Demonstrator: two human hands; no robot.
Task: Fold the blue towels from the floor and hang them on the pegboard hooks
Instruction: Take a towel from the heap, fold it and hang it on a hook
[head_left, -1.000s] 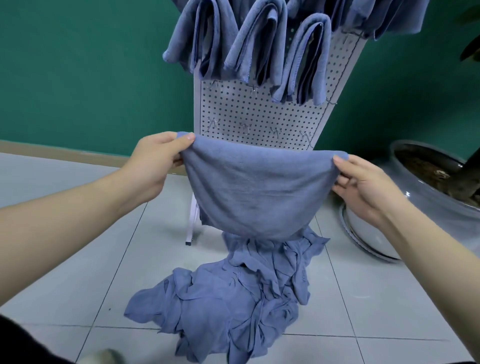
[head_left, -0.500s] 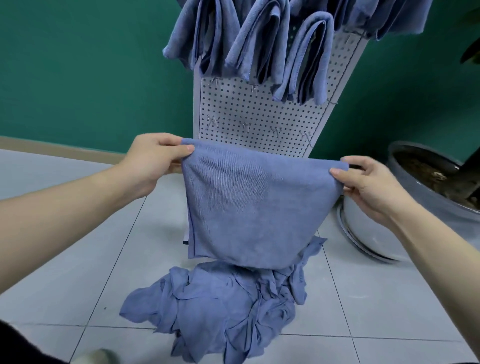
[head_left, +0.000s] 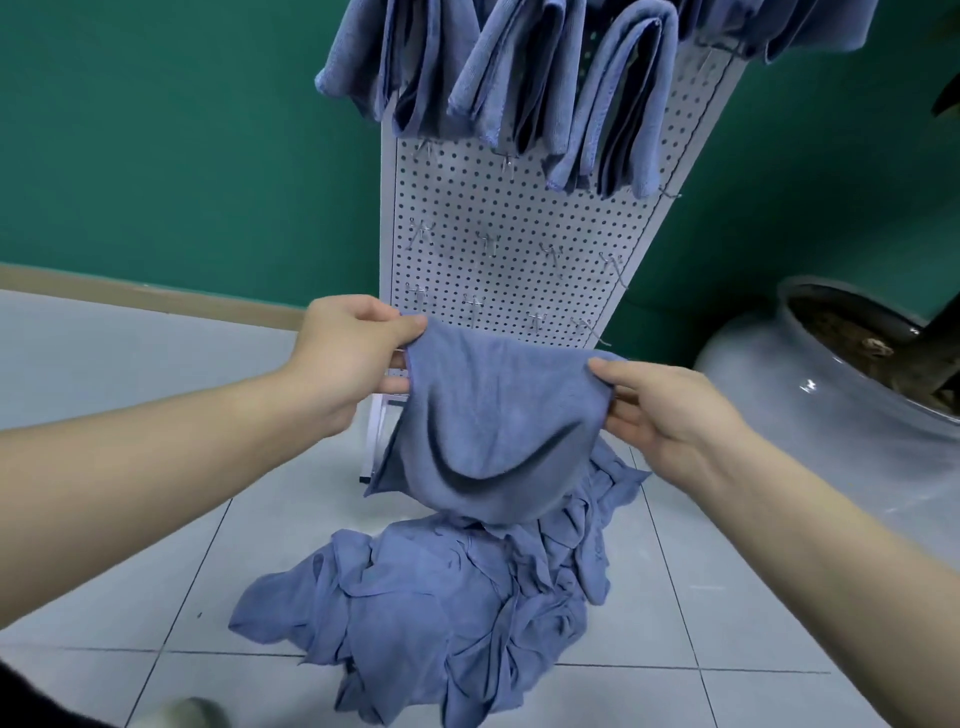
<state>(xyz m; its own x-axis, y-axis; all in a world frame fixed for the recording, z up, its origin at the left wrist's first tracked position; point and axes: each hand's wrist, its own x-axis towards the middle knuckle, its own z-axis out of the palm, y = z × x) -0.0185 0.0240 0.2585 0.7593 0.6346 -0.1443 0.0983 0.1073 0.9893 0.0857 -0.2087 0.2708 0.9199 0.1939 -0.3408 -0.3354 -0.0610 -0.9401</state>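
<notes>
Two hands hold one blue towel (head_left: 488, 431) low in front of the pegboard (head_left: 514, 270).
Left hand (head_left: 343, 358) and right hand (head_left: 670, 410) pinch its top corners, fingers closed on the edge; heaped towels (head_left: 426, 613) lie on the floor below, bare hooks (head_left: 550, 254) above.
</notes>
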